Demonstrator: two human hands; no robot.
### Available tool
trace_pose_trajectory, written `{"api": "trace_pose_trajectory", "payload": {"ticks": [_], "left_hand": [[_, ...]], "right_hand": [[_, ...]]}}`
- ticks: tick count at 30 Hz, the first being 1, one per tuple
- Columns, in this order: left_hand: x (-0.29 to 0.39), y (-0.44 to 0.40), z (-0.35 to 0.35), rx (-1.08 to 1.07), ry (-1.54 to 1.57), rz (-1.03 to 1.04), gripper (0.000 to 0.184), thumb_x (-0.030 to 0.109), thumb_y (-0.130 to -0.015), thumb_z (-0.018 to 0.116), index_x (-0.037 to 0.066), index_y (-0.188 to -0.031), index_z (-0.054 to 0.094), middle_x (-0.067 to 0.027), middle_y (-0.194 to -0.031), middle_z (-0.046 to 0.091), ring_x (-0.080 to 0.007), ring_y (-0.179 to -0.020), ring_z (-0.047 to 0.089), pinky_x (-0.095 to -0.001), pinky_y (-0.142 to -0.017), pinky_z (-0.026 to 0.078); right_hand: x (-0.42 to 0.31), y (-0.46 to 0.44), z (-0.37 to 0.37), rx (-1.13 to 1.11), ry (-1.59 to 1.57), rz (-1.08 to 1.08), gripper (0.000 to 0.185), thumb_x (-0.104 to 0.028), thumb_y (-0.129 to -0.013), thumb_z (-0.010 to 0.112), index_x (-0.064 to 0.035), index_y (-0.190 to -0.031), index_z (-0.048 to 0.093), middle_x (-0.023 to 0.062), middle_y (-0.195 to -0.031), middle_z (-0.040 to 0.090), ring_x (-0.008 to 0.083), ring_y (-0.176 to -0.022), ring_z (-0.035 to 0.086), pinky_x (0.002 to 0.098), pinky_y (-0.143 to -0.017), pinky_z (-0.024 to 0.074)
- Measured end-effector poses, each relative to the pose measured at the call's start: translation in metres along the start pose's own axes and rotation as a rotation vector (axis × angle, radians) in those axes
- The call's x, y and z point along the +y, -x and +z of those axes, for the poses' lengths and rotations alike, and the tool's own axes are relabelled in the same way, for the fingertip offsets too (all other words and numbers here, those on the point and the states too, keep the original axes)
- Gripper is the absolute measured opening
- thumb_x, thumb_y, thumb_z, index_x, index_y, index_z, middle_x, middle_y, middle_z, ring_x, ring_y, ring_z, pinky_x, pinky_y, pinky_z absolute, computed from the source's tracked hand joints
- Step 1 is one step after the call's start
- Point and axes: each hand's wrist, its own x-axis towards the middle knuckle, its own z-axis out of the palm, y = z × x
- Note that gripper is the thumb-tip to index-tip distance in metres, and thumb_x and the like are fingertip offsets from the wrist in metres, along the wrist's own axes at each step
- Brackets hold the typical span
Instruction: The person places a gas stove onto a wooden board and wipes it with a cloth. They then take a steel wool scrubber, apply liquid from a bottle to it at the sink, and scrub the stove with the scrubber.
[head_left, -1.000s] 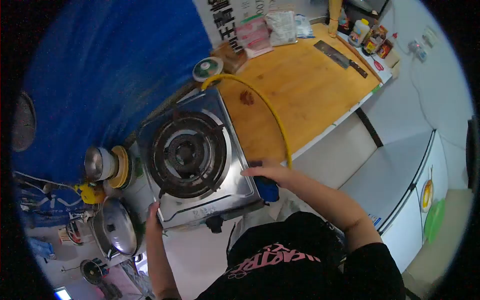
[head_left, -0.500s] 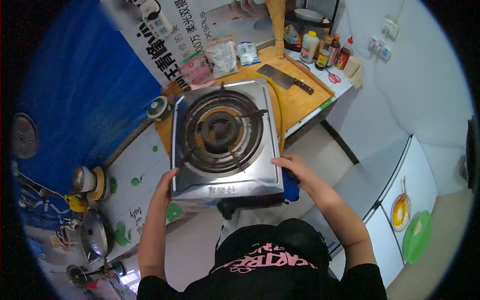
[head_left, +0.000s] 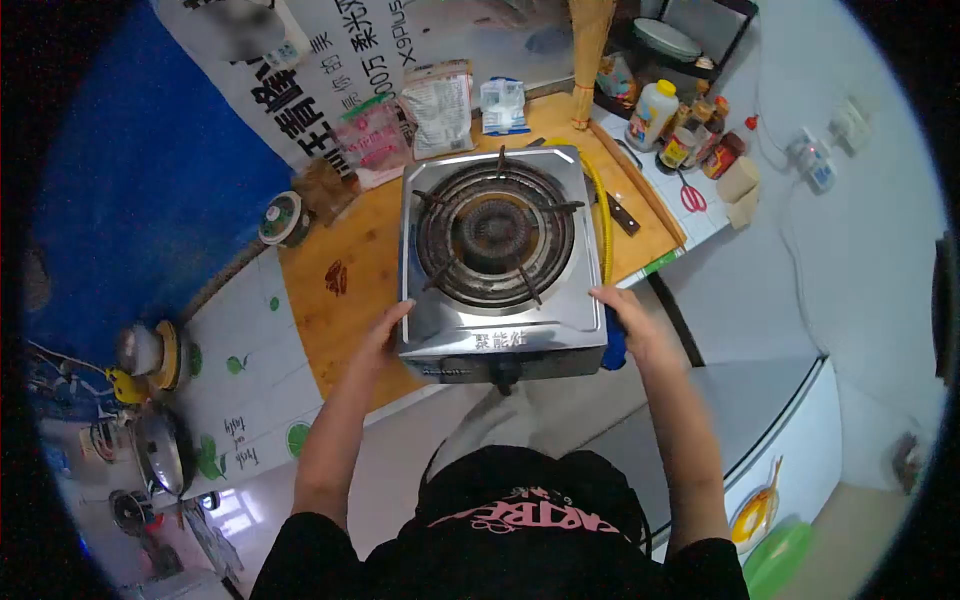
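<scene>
A silver single-burner gas stove (head_left: 500, 240) with a black pan support is held level between my two hands, over the wooden board (head_left: 335, 240). My left hand (head_left: 388, 325) grips its left side near the front corner, thumb on the edge. On the right side, my right hand (head_left: 627, 312) holds the other front corner; its fingers are partly hidden below. A yellow hose (head_left: 604, 215) runs along the stove's right side. The stove covers most of a cleaver, whose black handle (head_left: 624, 215) shows at the right.
Plastic packets (head_left: 440, 110) and a round tin (head_left: 284, 218) stand at the board's back edge. Bottles (head_left: 652, 112) and red scissors (head_left: 691, 193) are at the right. A pot lid (head_left: 163, 450) lies far left, and a refrigerator (head_left: 720, 410) stands at the lower right.
Both hands have carried the stove from the left counter rightward over the board, lifting and turning it squarer to me. My right hand now grips its side. The left counter surface has come into view.
</scene>
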Motion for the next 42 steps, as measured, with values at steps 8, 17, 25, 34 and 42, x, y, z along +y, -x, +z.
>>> {"api": "trace_pose_trajectory", "payload": {"ticks": [8,17,25,34,42], "left_hand": [[0.048,-0.013,-0.005,0.042,-0.187,-0.012,0.057,0.036,-0.074,0.074,0.001,-0.116,0.056,-0.0086,-0.11,0.061,-0.0189,-0.102,0.056,-0.0329,-0.088,0.044],[0.013,-0.033,-0.002,0.094,0.009,-0.073,0.049,0.035,-0.077,0.071,0.001,-0.11,0.058,-0.0077,-0.1,0.063,-0.0188,-0.089,0.059,-0.033,-0.08,0.047],[0.028,-0.013,0.046,0.293,-0.021,0.084,0.045,0.039,-0.081,0.067,0.003,-0.106,0.06,-0.0049,-0.097,0.063,-0.0163,-0.086,0.06,-0.0299,-0.076,0.048],[-0.023,-0.01,0.051,0.611,-0.073,0.419,0.048,0.039,-0.086,0.063,0.002,-0.115,0.057,-0.0067,-0.112,0.059,-0.0175,-0.108,0.052,-0.0322,-0.095,0.038],[-0.062,0.039,0.196,1.078,0.172,0.421,0.065,0.028,-0.084,0.066,-0.001,-0.135,0.038,-0.0115,-0.136,0.043,-0.0211,-0.127,0.039,-0.0331,-0.106,0.026]], "right_hand": [[0.02,-0.049,0.005,-0.082,0.01,0.111,0.048,-0.031,-0.078,0.069,0.0028,-0.11,0.058,0.0101,-0.097,0.065,0.0166,-0.082,0.062,0.0286,-0.073,0.0507],[-0.001,-0.073,-0.016,-0.126,0.119,0.191,0.054,-0.034,-0.078,0.069,0.0033,-0.115,0.056,0.0111,-0.101,0.064,0.017,-0.086,0.062,0.0284,-0.076,0.05],[-0.011,-0.095,-0.032,-0.183,0.136,0.236,0.046,-0.036,-0.073,0.074,-0.0007,-0.099,0.061,0.0042,-0.082,0.062,0.014,-0.067,0.06,0.0271,-0.063,0.0499],[-0.084,-0.125,-0.083,-0.306,0.673,-0.04,0.046,-0.045,-0.084,0.062,0.0011,-0.083,0.069,0.0035,-0.075,0.065,0.0109,-0.074,0.057,0.0267,-0.072,0.0438],[-0.103,-0.199,-0.121,-0.046,1.667,-0.363,0.046,-0.043,-0.073,0.065,-0.0013,-0.093,0.066,0.0182,-0.086,0.067,0.0362,-0.085,0.064,0.0422,-0.076,0.0508]]}}
